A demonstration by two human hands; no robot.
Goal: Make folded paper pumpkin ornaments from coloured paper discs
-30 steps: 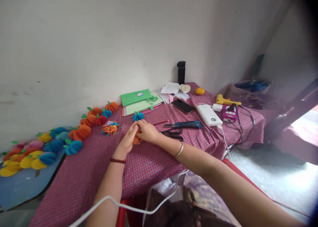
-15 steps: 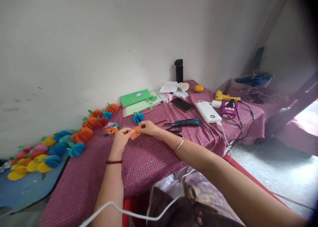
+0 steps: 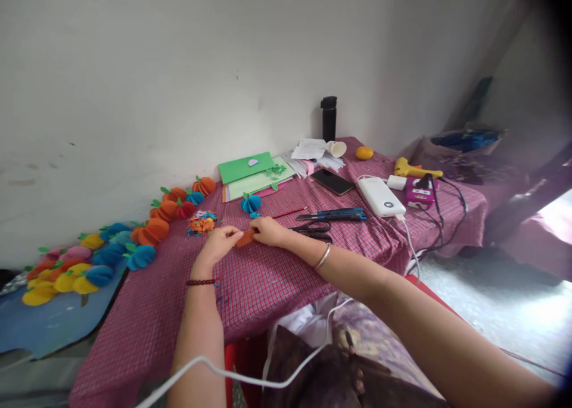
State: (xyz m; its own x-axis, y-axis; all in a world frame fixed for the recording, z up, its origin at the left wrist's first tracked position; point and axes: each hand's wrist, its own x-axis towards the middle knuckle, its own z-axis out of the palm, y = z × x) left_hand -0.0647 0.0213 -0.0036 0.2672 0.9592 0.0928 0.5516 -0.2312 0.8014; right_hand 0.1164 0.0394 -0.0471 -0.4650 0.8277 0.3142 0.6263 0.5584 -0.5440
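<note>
Between both hands is a small piece of orange paper [image 3: 244, 239], held above the checked tablecloth [image 3: 263, 283]. My left hand [image 3: 220, 243] pinches its left side with thumb and fingers. At its right side, my right hand [image 3: 269, 231] has closed fingers on the paper, some of them hidden behind the hand. Just beyond the hands stands a blue paper pumpkin [image 3: 251, 203] with a green leaf. A heap of orange and blue paper scraps [image 3: 202, 223] lies left of them. Black scissors [image 3: 316, 230] lie close to my right wrist.
Many paper pumpkins [image 3: 151, 232] line the left edge. Green paper sheets [image 3: 246, 167], a phone [image 3: 332, 181], a pencil [image 3: 290, 212], cutters [image 3: 333, 214] and a white power bank [image 3: 381, 196] with a cable lie farther back. A black bottle [image 3: 329, 118] stands by the wall.
The orange paper has tilted, so its face looks narrower and darker. My hands remain on it, the right one turned a little more over it. The camera view has shifted slightly.
</note>
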